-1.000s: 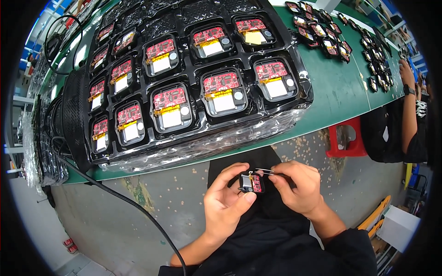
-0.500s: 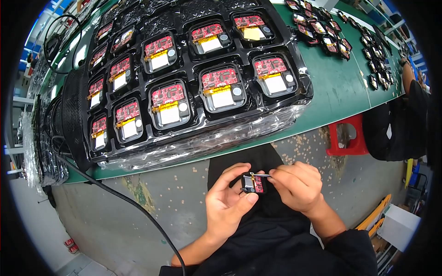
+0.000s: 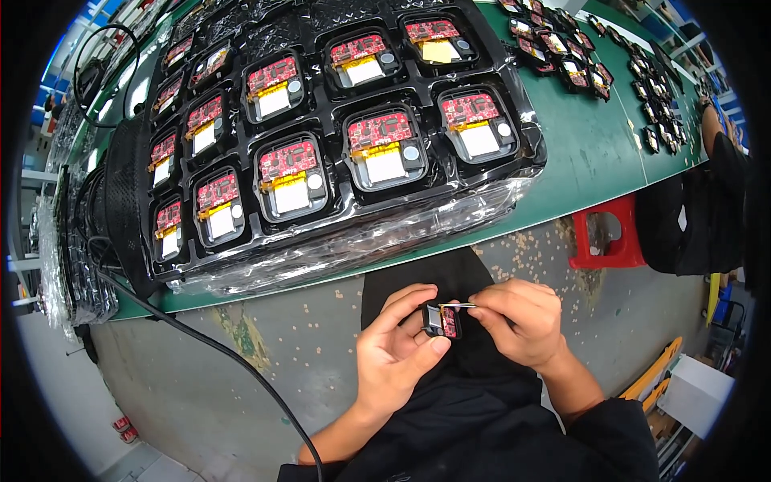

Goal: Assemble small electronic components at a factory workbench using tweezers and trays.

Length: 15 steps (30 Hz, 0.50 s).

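One small open device [image 3: 450, 323] is sitting above the lap [image 3: 454, 394], fingers of the left hand [image 3: 393, 345] gripping its casing, while the right hand's [image 3: 518, 321] fingers are pinching tweezers [image 3: 459, 305] at its upper edge, apparently adjusting internals, seemingly requiring steady tips next.

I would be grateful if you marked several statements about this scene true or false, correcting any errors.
1. The left hand holds a small black-framed device with a red circuit board. True.
2. The right hand holds a wooden brush. False: the right hand holds thin silver metal tweezers.
3. A pale yellow paper-like piece lies on one device in the black plastic tray. True.
4. The stool is blue and stands on the table. False: the red plastic stool stands on the grey floor, by the green table.
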### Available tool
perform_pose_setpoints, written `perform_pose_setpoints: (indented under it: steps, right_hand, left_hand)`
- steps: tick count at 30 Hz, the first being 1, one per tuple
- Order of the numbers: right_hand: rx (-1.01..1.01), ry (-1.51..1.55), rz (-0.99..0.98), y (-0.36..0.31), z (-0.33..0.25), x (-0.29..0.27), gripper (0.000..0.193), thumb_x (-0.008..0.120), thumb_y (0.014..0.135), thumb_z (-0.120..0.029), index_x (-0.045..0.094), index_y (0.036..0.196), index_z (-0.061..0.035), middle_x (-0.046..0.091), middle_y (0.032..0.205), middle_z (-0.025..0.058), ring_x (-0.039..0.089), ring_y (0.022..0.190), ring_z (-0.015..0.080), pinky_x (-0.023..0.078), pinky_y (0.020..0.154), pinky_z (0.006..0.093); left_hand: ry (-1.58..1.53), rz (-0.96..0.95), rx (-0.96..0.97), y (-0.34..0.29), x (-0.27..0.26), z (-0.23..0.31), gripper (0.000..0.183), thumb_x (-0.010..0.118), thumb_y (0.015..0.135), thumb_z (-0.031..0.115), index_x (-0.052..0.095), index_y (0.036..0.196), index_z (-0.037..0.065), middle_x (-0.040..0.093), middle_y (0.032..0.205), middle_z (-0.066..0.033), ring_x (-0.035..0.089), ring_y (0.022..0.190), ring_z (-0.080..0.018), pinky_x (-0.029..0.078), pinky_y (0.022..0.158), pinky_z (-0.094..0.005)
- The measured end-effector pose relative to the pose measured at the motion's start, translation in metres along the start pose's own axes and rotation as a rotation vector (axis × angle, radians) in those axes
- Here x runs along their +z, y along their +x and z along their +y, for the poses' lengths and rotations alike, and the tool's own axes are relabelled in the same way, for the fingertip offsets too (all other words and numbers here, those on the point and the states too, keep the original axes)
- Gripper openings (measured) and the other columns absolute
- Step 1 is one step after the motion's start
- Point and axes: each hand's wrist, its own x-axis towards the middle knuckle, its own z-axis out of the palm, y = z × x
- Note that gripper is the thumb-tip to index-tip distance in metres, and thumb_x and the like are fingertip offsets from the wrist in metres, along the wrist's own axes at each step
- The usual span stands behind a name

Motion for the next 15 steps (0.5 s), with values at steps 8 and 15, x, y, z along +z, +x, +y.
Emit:
perform_pose_setpoints:
  steps: [8, 15]
  right_hand:
    - [-0.114, -0.211, 0.06, -0.004, -0.003, 0.005, 0.02, 0.083, 0.075, -0.002, 0.073, 0.092, -0.0041, 0.072, 0.084, 0.0067, 0.068, 0.063, 0.0218, 0.053, 0.056, 0.0326]
    - [-0.057, -0.097, 0.206, 0.018, 0.008, -0.027, 0.019, 0.081, 0.076, 0.001, 0.07, 0.092, -0.0015, 0.069, 0.081, 0.0081, 0.064, 0.064, 0.0267, 0.052, 0.058, 0.0353]
  left_hand:
    - [-0.018, 0.036, 0.028, 0.002, 0.009, -0.001, 0.055, 0.07, 0.091, -0.012, 0.051, 0.142, -0.01, 0.044, 0.148, -0.0172, 0.057, 0.135, -0.0368, 0.051, 0.109, -0.0429]
    - [-0.024, -0.042, 0.146, -0.001, 0.01, 0.023, 0.054, 0.08, 0.081, -0.011, 0.056, 0.13, -0.007, 0.055, 0.134, -0.0211, 0.061, 0.128, -0.0391, 0.052, 0.11, -0.0492]
